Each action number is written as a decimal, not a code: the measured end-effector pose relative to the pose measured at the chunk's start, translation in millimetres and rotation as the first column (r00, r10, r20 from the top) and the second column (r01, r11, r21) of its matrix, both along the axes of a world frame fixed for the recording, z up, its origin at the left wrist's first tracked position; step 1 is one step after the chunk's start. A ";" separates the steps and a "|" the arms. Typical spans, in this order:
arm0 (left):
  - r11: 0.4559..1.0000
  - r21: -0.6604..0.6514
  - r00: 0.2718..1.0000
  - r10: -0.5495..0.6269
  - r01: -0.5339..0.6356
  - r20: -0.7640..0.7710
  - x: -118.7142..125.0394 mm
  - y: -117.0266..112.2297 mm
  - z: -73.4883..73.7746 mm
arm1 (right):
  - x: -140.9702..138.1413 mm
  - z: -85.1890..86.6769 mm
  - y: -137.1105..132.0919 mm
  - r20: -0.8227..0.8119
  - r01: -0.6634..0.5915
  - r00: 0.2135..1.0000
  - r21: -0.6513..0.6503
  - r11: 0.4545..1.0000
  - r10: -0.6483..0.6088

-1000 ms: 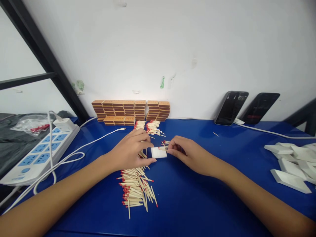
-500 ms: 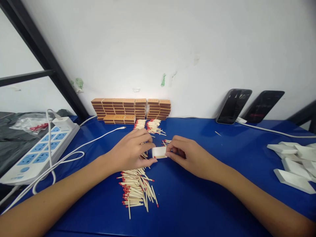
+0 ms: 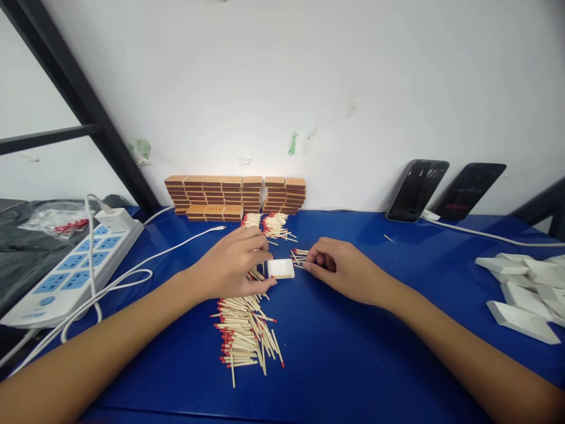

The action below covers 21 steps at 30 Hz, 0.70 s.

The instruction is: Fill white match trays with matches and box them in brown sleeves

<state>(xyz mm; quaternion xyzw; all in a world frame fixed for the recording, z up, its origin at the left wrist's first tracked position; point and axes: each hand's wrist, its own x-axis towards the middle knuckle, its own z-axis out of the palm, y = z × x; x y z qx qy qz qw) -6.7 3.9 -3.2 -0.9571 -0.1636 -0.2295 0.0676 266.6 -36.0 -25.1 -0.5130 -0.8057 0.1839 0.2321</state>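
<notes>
A small white matchbox tray (image 3: pixel 281 268) lies on the blue table (image 3: pixel 353 353). My left hand (image 3: pixel 233 265) grips its left end between thumb and curled fingers. My right hand (image 3: pixel 339 268) rests just right of the tray, fingers curled into a pinch. Its fingertips touch a small bunch of red-tipped matches (image 3: pixel 298 256); what they hold, if anything, is hidden. A big loose pile of matches (image 3: pixel 247 335) lies below my left hand, and another pile of matches (image 3: pixel 273 227) lies behind it.
Stacked orange matchboxes (image 3: pixel 233 197) line the wall. A power strip (image 3: pixel 75 265) with white cables (image 3: pixel 132 277) sits at the left beside a plastic bag (image 3: pixel 57 218). Two phones (image 3: pixel 417 189) lean on the wall at the right. White box sleeves (image 3: pixel 521 288) lie at the far right.
My right hand has drawn back from the tray to the small bunch of matches. The tray now lies flat, turned slightly, with my left hand still on it.
</notes>
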 end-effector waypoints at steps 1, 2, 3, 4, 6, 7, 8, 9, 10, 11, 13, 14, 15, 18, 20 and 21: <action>1.000 0.002 1.000 -0.004 0.004 0.002 0.5 0.0 0.0 | -4.3 -0.4 -0.8 -0.019 0.042 0.999 0.018 0.999 -0.041; 1.000 0.004 1.000 -0.008 0.008 0.004 1.1 -0.1 0.1 | -8.5 -1.2 -1.4 -0.032 0.082 0.996 0.036 0.996 -0.081; 1.000 0.005 1.000 -0.012 0.012 0.005 1.7 -0.2 0.1 | -12.4 -2.1 -1.6 -0.036 0.112 0.993 0.050 0.992 -0.111; 1.000 0.006 1.000 -0.014 0.014 0.006 2.3 -0.3 0.3 | -15.8 -3.2 -1.6 -0.031 0.129 0.991 0.057 0.990 -0.128; 1.000 0.011 1.000 -0.011 0.010 0.005 3.2 -0.8 0.6 | -20.5 -5.3 -0.8 -0.010 0.144 0.990 0.057 0.988 -0.143; 1.000 0.015 1.000 -0.008 0.007 0.003 3.4 -1.1 0.7 | -21.6 -6.3 -0.1 0.002 0.146 0.989 0.054 0.988 -0.146; 1.000 0.019 1.000 -0.007 0.007 0.003 3.5 -1.2 0.8 | -21.8 -7.0 0.6 0.010 0.147 0.989 0.048 0.988 -0.148; 1.000 0.023 1.000 -0.008 0.008 0.002 3.3 -1.3 0.8 | -21.2 -7.5 1.3 0.013 0.150 0.988 0.041 0.988 -0.151; 1.000 0.025 1.000 -0.011 0.011 0.003 2.9 -1.3 0.6 | -19.8 -7.5 2.0 0.010 0.154 0.988 0.032 0.988 -0.154; 1.000 0.026 1.000 -0.015 0.015 0.005 2.3 -1.1 0.4 | -17.7 -7.2 2.7 0.005 0.155 0.988 0.023 0.988 -0.155; 1.000 0.023 1.000 -0.017 0.016 0.010 1.1 -0.5 -0.2 | -11.6 -5.1 3.7 -0.007 0.143 0.990 0.012 0.990 -0.142; 1.000 0.020 1.000 -0.014 0.014 0.009 0.6 -0.1 -0.5 | -7.9 -3.6 4.0 -0.010 0.128 0.992 0.009 0.992 -0.128; 1.000 0.016 1.000 -0.010 0.010 0.007 0.1 0.4 -0.6 | -4.0 -1.8 4.2 -0.003 0.104 0.995 0.006 0.995 -0.104; 1.000 -0.005 1.000 0.005 -0.005 -0.007 -0.8 1.6 -0.7 | 6.7 3.0 3.9 0.043 0.012 0.999 -0.016 1.000 -0.011; 1.000 -0.012 1.000 0.009 -0.009 -0.014 -1.1 2.2 -0.8 | 11.1 4.8 3.2 0.070 -0.028 0.997 -0.046 0.999 0.031; 1.000 -0.013 1.000 0.009 -0.009 -0.012 -1.3 2.4 -0.9 | 12.2 5.2 3.0 0.079 -0.037 0.996 -0.056 0.998 0.041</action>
